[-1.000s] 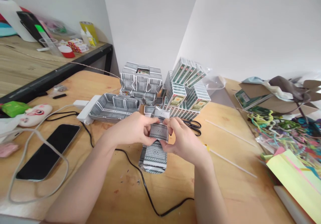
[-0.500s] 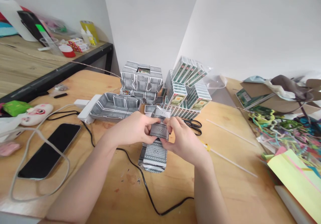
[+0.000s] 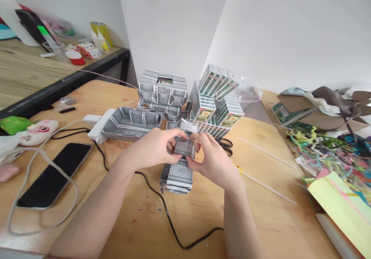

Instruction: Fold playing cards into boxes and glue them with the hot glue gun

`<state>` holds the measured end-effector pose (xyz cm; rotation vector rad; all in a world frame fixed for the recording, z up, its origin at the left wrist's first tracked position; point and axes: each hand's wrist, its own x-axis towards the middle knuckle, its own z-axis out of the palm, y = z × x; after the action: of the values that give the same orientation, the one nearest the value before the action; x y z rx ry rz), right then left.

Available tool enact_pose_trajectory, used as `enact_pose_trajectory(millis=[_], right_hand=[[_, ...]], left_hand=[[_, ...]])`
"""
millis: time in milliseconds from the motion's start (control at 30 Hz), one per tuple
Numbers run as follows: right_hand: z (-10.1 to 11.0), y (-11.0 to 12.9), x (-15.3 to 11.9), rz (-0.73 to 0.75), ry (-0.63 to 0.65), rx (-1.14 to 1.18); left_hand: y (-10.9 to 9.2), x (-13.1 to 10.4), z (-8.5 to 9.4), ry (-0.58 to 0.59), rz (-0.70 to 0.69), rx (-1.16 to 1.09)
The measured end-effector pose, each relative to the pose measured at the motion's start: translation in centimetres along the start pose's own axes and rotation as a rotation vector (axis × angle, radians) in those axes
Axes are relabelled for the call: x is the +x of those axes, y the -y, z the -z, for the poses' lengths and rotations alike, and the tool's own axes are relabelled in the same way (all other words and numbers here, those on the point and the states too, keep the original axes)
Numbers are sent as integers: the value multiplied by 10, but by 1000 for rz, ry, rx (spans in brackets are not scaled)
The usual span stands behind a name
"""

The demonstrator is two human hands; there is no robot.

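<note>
Between my two hands is a long piece built from folded playing cards (image 3: 180, 171), grey-patterned, pointing toward me above the table. My left hand (image 3: 158, 146) pinches its left edge with thumb and forefinger. From the other side my right hand (image 3: 210, 156) grips the right edge, thumb low and fingers on top. A bent card section lies between the fingertips. Just behind stands an open tray made of cards (image 3: 131, 125), and beyond it a larger block of folded cards (image 3: 163, 91). Stacked card boxes (image 3: 216, 108) rise to the right, with black scissors (image 3: 226, 146) beside my right hand.
A phone (image 3: 55, 176) lies at left under a white cable. A black cord (image 3: 168, 212) crosses the table before me. Two thin white sticks (image 3: 269, 187) lie at right, near colourful pipe cleaners (image 3: 324, 150) and yellow paper (image 3: 342, 201). A white power strip (image 3: 100, 129) touches the tray.
The card piece tilts slightly, its near end now a little higher. Both hands keep their grip with small finger shifts. The view has drifted slightly.
</note>
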<state>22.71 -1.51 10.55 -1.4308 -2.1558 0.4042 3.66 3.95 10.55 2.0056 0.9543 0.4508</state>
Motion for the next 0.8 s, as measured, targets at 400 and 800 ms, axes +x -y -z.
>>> enact_pose_trajectory(millis=[400, 800], right_hand=[[1, 2, 0, -11, -9, -20], [-5, 3, 1, 0, -19, -10]], left_hand=[[-6, -2, -2, -25, -27, 71], [-10, -8, 0, -128, -14, 391]])
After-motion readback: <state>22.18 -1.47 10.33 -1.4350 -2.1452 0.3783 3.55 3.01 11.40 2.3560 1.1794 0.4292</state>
